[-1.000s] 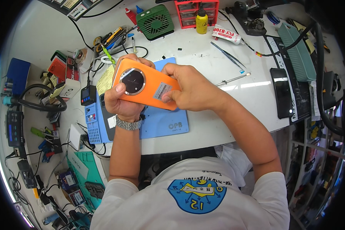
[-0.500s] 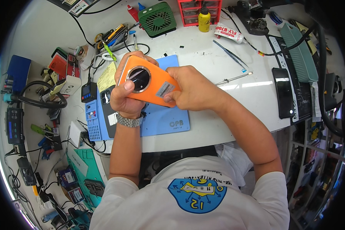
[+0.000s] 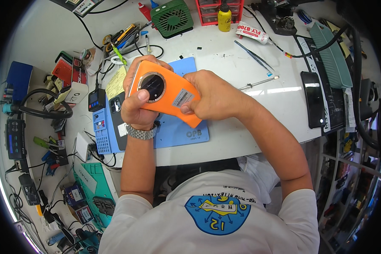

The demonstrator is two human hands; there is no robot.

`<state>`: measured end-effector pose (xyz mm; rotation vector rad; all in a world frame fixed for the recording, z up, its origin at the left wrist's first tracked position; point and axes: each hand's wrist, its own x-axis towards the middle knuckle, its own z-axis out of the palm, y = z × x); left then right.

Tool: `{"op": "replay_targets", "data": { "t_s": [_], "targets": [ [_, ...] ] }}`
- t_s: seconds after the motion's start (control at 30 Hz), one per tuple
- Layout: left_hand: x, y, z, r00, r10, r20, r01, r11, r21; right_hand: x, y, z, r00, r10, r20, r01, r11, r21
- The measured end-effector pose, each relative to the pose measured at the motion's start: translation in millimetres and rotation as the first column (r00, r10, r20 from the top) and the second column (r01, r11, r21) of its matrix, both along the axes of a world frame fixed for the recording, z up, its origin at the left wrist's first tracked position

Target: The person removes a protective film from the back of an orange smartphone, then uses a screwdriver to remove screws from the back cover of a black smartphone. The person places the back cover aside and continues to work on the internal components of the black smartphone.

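Note:
An orange smartphone (image 3: pixel 172 86) with a big round dark camera ring (image 3: pixel 153 87) and a small grey sticker is held tilted above a light blue work mat (image 3: pixel 173 139). My left hand (image 3: pixel 136 111), with a metal-band watch on its wrist, is closed around the camera end, thumb over the ring's edge. My right hand (image 3: pixel 213 95) grips the other end, its thumb pressed beside the sticker. The phone's lower right corner pokes out under that thumb. The phone's far side and most of my fingers are hidden. A dark phone back (image 3: pixel 116 106) lies beside my left hand.
Tweezers (image 3: pixel 255 58), a thin metal tool (image 3: pixel 259 83), a white-and-red tube (image 3: pixel 252 32) and a yellow bottle (image 3: pixel 225 19) lie or stand beyond my right hand. A black phone (image 3: pixel 313 99) is at the right. Behind are a green fan (image 3: pixel 172 18) and pens.
The phone's right end has swung slightly toward me, and more of its lower corner shows under my right thumb. Both hands keep their hold.

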<state>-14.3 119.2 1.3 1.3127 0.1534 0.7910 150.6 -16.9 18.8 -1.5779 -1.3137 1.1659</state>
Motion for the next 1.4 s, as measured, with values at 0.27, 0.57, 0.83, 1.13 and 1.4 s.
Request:
{"op": "replay_targets", "data": {
  "t_s": [0.27, 0.57, 0.83, 1.13, 1.4],
  "targets": [
    [1, 2, -2, 1.000, 0.004, 0.011, -0.004, 1.000, 0.003, 3, 2, -6, 0.998, 0.032, -0.059, -0.032, 0.999, 0.001],
    [-1, 3, -1, 1.000, -0.011, 0.017, 0.011, 1.000, 0.020, 8, 5, -21, 0.965, 0.079, -0.252, -0.070, 0.997, 0.045],
    [-1, 3, -2, 0.999, -0.024, 0.022, 0.025, 1.000, -0.018, 11, 3, -21, 0.948, 0.120, -0.295, -0.100, 0.992, 0.082],
    [-2, 4, -3, 0.999, -0.040, 0.021, 0.040, 0.999, -0.003, 15, 1, -18, 0.933, 0.163, -0.320, -0.139, 0.986, 0.094],
    [-1, 1, -1, 1.000, -0.017, -0.002, 0.017, 1.000, -0.001, 19, 0, -19, 0.888, 0.197, -0.415, -0.185, 0.980, 0.070]
  ]
}}
